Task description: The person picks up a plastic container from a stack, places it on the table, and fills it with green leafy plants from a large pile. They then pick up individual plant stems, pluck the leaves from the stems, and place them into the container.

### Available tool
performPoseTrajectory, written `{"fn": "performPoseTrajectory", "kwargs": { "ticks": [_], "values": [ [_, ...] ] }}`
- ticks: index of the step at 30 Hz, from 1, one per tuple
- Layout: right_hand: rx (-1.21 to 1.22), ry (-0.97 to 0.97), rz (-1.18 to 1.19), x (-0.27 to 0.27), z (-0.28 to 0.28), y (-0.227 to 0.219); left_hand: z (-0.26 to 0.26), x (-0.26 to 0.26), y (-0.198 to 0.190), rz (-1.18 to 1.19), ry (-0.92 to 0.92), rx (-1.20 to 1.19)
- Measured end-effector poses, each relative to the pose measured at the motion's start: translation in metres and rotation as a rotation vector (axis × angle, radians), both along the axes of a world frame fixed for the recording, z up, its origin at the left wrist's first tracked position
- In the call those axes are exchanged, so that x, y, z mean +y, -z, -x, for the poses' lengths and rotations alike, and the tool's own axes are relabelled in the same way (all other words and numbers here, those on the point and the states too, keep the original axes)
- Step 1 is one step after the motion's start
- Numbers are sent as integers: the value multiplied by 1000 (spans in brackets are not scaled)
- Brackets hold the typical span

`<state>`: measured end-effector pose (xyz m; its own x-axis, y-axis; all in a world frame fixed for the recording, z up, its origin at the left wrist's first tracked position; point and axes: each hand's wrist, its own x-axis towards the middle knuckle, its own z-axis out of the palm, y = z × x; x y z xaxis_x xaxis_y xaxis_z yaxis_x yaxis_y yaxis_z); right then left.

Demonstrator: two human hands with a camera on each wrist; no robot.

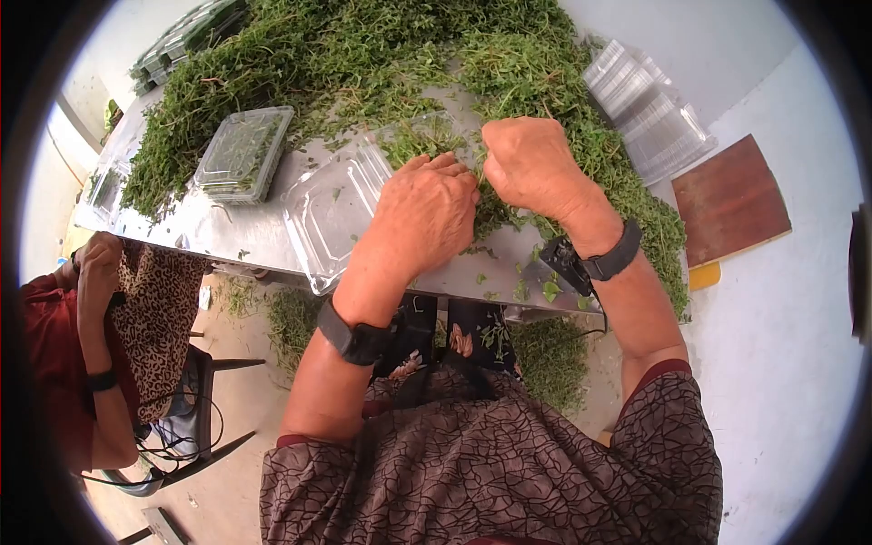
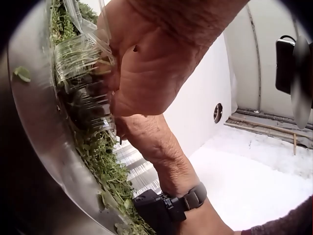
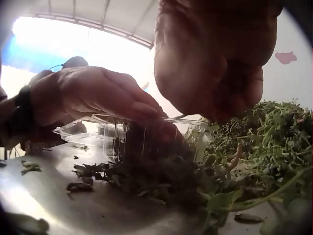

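Observation:
A clear plastic clamshell box [image 3: 115,142] holds leafy green sprigs [image 1: 420,138], its lid [image 1: 331,213] folded open to the left. My left hand [image 1: 427,207] reaches over the near side of the box. In the right wrist view, the left hand's [image 3: 105,93] extended fingers dip inside onto the greens, with the thumb along the rim. Just to the right, my right hand [image 1: 536,168] is curled into a fist above the box's edge. A thin stem shows beneath the right hand [image 3: 210,73]; its palm side is in shadow. Loose greens [image 3: 161,176] lie beneath both hands.
A big heap of greens [image 1: 363,45] covers the back of the metal table [image 1: 250,232]. One filled, closed box [image 1: 243,156] sits left; stacked empty boxes [image 1: 649,113] stand right. More greens [image 1: 549,363] lie under the table. Another person [image 1: 68,363] is at the left.

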<state>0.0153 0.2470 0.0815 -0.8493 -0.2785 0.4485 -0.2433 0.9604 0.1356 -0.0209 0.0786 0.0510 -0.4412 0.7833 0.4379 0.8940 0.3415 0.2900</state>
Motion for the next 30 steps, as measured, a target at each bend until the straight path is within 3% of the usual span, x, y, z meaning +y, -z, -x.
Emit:
{"fn": "performPoseTrajectory", "kwargs": {
  "ticks": [2,4,5,7,10,17,22,30],
  "values": [
    [10,45,82,2,0,0,1,1,2,3,6,12],
    [182,44,200,7,2,-1,1,1,5,-66,9,67],
    [183,44,200,8,0,-3,1,1,5,-66,9,67],
    [132,147,506,7,-4,-12,0,1,3,-32,-8,32],
    [71,162,620,-2,-13,-18,1,1,3,-42,4,39],
    [-176,90,658,-11,-26,-15,1,2,4,-1,-16,31],
    [-330,82,542,-12,-33,-16,4,2,11,-54,6,87],
    [-327,58,339,-15,-31,-16,2,3,7,-104,22,46]
  ]
}}
